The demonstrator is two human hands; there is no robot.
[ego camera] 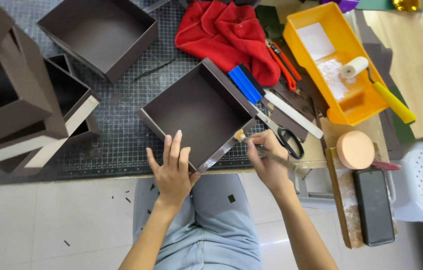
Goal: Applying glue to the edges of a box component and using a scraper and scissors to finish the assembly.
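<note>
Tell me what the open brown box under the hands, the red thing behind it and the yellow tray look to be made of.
Brown box: likely paper-covered cardboard, matte, with thin stiff walls and crisp corners. Red thing: soft cloth, probably towelling, crumpled in loose folds with a fuzzy look. Yellow tray: apparently moulded plastic, smooth and slightly glossy, with rounded rims.

Left hand (173,167) flat, fingers (175,145) spread forward, right hand (266,159) curled in a pinching grip, both forearms extended
</note>
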